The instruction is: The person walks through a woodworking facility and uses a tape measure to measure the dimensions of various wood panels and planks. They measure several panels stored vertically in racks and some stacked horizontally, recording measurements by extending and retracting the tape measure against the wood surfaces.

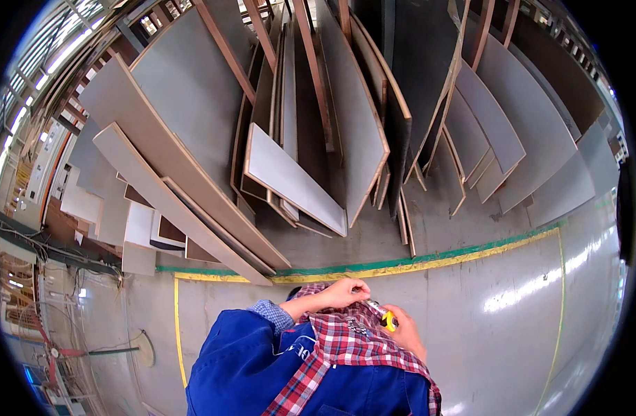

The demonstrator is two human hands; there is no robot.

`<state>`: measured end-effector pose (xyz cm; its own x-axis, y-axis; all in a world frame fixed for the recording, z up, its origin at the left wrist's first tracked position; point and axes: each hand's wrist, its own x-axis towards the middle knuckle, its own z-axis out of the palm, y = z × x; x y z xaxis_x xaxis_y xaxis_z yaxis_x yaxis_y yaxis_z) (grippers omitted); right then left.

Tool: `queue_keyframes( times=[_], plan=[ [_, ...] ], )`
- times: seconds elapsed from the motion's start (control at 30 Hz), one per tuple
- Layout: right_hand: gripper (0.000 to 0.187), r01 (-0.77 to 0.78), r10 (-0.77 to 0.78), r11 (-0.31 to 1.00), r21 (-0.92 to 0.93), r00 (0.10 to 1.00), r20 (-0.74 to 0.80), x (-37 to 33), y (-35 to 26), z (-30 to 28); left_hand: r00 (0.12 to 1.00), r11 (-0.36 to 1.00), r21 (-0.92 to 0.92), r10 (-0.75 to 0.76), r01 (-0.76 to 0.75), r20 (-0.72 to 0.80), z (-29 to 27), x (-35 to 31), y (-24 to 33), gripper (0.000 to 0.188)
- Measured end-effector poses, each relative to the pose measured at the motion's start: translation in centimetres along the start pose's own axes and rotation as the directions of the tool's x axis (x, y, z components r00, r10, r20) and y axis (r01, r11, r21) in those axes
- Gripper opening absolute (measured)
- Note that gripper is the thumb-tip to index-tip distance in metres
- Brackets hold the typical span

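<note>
Reference landmark: the yellow floor stripe (429,263).

Location: the tape measure (389,321), a small yellow and silver unit, is on the person's side of the yellow floor stripe, held in front of the checked apron (373,350).

Right hand (406,334): the fingers are wrapped around the yellow part of the tape measure.

Left hand (345,292): the fingers are bent and drawn together beside the silver part. Whether they grip it cannot be determined; the detail is too small.

Surroundings: upright boards stand beyond the yellow floor stripe. The lower end of a long narrow board (172,201) reaches the yellow floor stripe in this view; a wide brown panel (155,142) is behind it.

CAUTION: the following hazards are judged possible.
1. Drop. If the right hand's hold loosens, the tape measure may fall to the floor on the person's side of the yellow floor stripe.
2. Pinch. If a blade is extended and released suddenly, its recoil may nip the left fingers.
3. Snag. Loose apron cloth near the hands may catch on the silver part.
4. Trip or slide. A foot striking the narrow board's end at the yellow floor stripe may dislodge it.
</note>
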<state>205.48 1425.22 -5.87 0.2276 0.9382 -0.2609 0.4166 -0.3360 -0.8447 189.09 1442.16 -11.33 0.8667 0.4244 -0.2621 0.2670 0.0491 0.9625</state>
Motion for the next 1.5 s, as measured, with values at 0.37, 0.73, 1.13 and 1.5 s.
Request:
queue_keyframes(
  times=[0.37,0.73,1.13,1.5],
  plan=[
    [0.056,-0.042,0.055,0.993,0.108,0.991,-0.123,-3.4,10.6,-8.4,0.939,0.95,0.223,0.143,-0.219,0.312,12.4,11.6,3.4,0.028],
    [0.051,-0.301,0.336,0.941,0.153,0.876,-0.346,-10.5,22.4,-23.1,0.715,0.996,0.077,-0.085,0.044,0.694,30.8,29.3,7.4,0.029],
    [0.062,-0.429,0.529,0.849,0.31,0.67,-0.521,-18.1,32.9,-50.5,0.521,0.961,0.058,0.095,-0.269,0.848,58.4,49.6,18.4,0.039],
    [0.068,-0.238,0.523,0.829,0.506,0.651,-0.55,-22.8,50.5,-70.1,0.61,0.936,0.271,-0.081,-0.225,0.788,81.0,65.0,20.9,0.04]
  ],
)
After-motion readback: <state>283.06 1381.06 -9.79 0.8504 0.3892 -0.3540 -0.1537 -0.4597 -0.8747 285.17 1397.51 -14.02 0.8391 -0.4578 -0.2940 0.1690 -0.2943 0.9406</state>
